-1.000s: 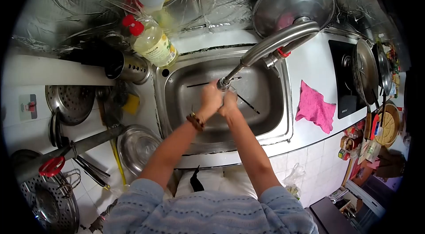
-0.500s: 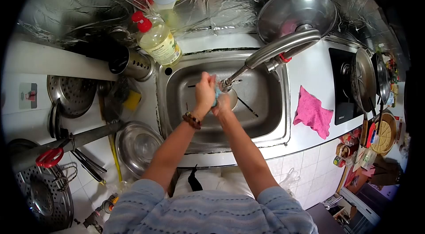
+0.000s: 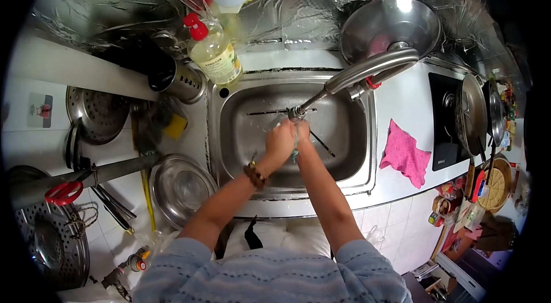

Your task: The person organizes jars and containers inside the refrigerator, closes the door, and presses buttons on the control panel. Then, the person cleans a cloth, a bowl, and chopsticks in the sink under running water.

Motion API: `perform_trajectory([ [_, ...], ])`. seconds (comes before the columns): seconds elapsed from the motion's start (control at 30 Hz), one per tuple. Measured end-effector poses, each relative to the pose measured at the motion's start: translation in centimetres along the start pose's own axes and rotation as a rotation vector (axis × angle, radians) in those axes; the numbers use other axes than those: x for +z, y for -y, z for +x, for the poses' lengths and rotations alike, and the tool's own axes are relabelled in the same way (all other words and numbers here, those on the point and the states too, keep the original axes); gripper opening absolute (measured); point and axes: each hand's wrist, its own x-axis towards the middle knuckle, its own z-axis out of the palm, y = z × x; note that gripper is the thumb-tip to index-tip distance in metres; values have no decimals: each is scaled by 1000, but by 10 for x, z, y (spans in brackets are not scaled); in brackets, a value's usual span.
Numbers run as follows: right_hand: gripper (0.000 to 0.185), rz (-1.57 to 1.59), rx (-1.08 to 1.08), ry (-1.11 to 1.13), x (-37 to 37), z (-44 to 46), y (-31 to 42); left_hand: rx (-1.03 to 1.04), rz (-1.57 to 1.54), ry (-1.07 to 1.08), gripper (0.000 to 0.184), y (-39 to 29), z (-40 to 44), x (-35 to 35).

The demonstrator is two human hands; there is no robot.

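Both hands are together under the faucet's spout (image 3: 297,112), over the steel sink (image 3: 241,154). My left hand (image 3: 279,143), with beads at its wrist, is closed. Pressed against it, my right hand (image 3: 303,132) is closed too. A blue-green cloth-like piece (image 3: 295,155) is squeezed between them, mostly hidden by the fingers, with a bit hanging below. Dark chopsticks lie on the sink floor: one chopstick (image 3: 322,144) slants right of my hands and another chopstick (image 3: 261,112) lies behind them.
A soap bottle (image 3: 217,59) stands behind the sink's left corner. The curved faucet (image 3: 367,70) reaches in from the back right. A pink cloth (image 3: 405,155) lies on the right counter beside the stove (image 3: 443,125). A steel basin (image 3: 182,189) sits at left.
My hands have come closer together and turned, the left one moving down and right. The blue-green piece now shows below the hands. The whole view has shifted slightly.
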Motion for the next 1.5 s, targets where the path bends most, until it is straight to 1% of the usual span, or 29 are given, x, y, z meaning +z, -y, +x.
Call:
perform_trajectory([
  [0.03, 20, 136, 107, 36, -4, -2, -3, -7, -4, 6, 18, 4, 2, 3],
  [0.07, 20, 135, 103, 40, -1, -1, -4, -8, 0, -45, 18, 11, 19, 2],
  [0.13, 20, 447, 359, 319, 5, -16, -8, -18, 5, -88, 18, 25, 34, -7],
  [0.17, 32, 381, 331, 384, 3, -22, -6, 28, -46, -128, 19, 30, 39, -13],
  [0.2, 32, 371, 329, 387, 3, -25, 0, 75, -96, -173, 21, 33, 43, -18],
  [0.27, 30, 500, 445, 345, 10, -32, 10, 8, -117, -103, 19, 36, 32, -21],
  [0.33, 34, 438, 463, 302, 13, -48, 25, 93, -794, -150, 19, 29, 23, -20],
  [0.37, 37, 467, 435, 281, 11, -46, 18, 89, -795, -151, 19, 26, 13, -18],
  [0.43, 47, 602, 419, 298, 3, -35, 5, 541, -271, -221, 20, 20, -4, -17],
  [0.47, 47, 597, 427, 300, 1, -30, -4, 533, -268, -224, 20, 20, -6, -17],
  [0.53, 49, 617, 471, 49, 9, -32, 8, 242, -483, -4, 20, 21, -2, -13],
  [0.57, 51, 546, 426, 60, 13, -33, 15, 115, -593, -24, 25, 19, 2, -9],
  [0.6, 51, 538, 428, 60, 16, -35, 21, 110, -597, -29, 25, 15, 7, -5],
  [0.67, 48, 538, 376, -41, 23, -39, 34, -31, -759, -92, 34, 10, 17, -1],
  [0.77, 44, 516, 383, -94, 26, -37, 33, -83, -730, -105, 42, 13, 27, 6],
  [0.8, 44, 512, 384, -92, 25, -32, 23, -85, -731, -109, 42, 15, 29, 7],
  [0.87, 41, 612, 297, 187, 22, -17, -3, -171, -633, -102, 44, 20, 32, 7],
  [0.9, 41, 612, 299, 194, 24, -22, 0, -170, -630, -108, 44, 27, 32, 8],
  [0.97, 38, 398, 594, 112, 26, -37, 11, -235, -705, -112, 42, 40, 32, 11],
  [1.0, 38, 393, 592, 122, 27, -40, 10, -233, -706, -123, 42, 45, 31, 3],
  [1.07, 35, 369, 494, 339, 28, -50, 6, -280, -1116, -4, 38, 56, 24, -24],
  [1.2, 27, 160, 372, 468, 21, -61, 11, -176, -1257, -153, 34, 65, 19, -68],
  [1.23, 23, 182, 225, 553, 24, -77, 31, -194, -1223, -92, 33, 62, 14, -78],
  [1.27, 23, 172, 235, 553, 27, -77, 34, -217, -1191, -28, 34, 58, 6, -86],
  [1.3, 21, 98, 109, 550, 33, -75, 40, -326, -1438, 115, 31, 54, 4, -99],
  [1.33, 20, 27, -31, 553, 40, -73, 49, -316, -1442, 108, 31, 51, 6, -101],
  [1.4, 20, -27, -43, 584, 53, -77, 69, -296, -1507, 133, 34, 46, 9, -104],
  [1.47, 20, -84, -298, 602, 68, -85, 95, -289, -1493, 74, 34, 43, 15, -110],
  [1.5, 21, 21, -288, 534, 76, -86, 105, -197, -1505, -70, 30, 28, 22, -123],
])
